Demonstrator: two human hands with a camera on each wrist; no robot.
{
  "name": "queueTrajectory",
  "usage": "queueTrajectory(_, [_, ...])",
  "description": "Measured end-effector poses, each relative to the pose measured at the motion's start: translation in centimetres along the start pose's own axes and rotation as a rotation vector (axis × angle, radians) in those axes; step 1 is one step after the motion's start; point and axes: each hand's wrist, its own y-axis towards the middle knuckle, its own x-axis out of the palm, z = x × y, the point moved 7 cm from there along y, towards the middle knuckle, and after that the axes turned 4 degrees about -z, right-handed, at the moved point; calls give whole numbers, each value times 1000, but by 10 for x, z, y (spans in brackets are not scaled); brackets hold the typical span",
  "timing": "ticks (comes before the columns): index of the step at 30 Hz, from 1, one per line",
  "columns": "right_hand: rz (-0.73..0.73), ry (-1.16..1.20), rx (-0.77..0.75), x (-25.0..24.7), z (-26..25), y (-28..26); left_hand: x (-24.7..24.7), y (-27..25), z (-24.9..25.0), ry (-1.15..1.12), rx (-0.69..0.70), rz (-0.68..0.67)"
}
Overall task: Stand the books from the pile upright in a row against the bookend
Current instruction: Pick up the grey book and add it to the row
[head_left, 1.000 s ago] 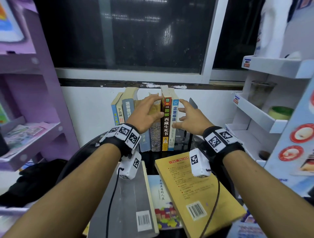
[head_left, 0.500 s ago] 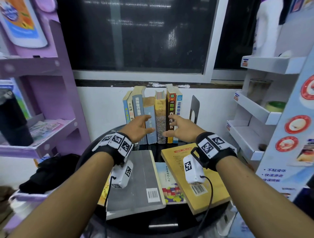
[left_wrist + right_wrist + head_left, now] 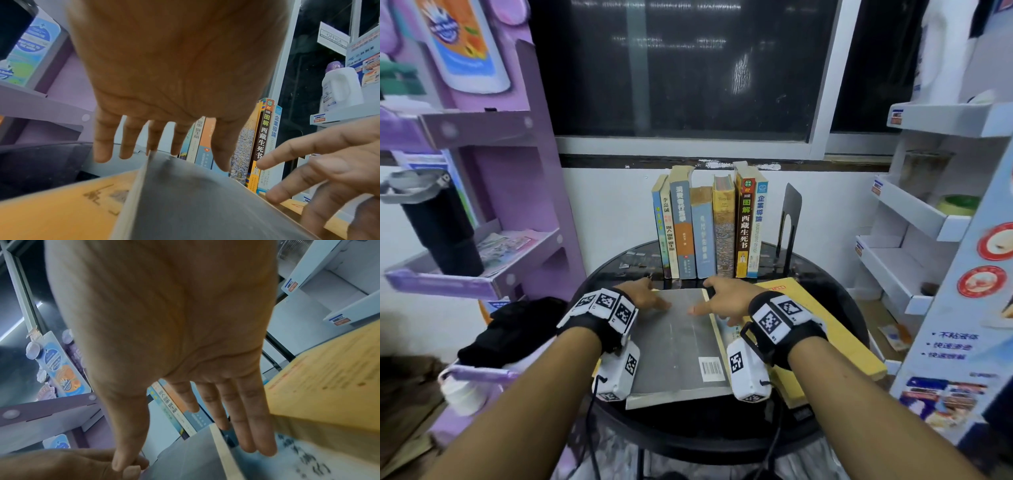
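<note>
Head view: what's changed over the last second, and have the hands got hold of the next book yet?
Both hands left the upright row and came down toward the person onto the grey book on top of the pile. The left hand is at its far-left corner, the right hand at its far-right edge, fingers straight; neither grips it yet. The row, the bookend and the yellow book stayed put.

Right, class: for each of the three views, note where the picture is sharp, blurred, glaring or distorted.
Head view: row of upright books sharp, streaky glare on the dark window pane, shelves bowed by the wide lens. Left wrist view: left hand and grey book cover smeared, spines behind readable. Right wrist view: right hand soft, yellow book cover blurred.
</note>
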Motion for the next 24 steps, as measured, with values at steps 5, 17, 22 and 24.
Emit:
queueTrajectory(5, [-26, 12, 55, 15, 1, 4, 1, -26, -4, -12, -108, 43])
queueTrajectory(17, [48, 85, 142, 20, 4, 11, -7, -31, -2, -26, -75, 119])
queueTrajectory(22, [35, 176, 139, 22, 4, 12, -11, -34, 0, -101, -44, 148])
queueTrajectory(24, [48, 222, 131, 23, 10, 20, -13, -35, 2, -149, -23, 165])
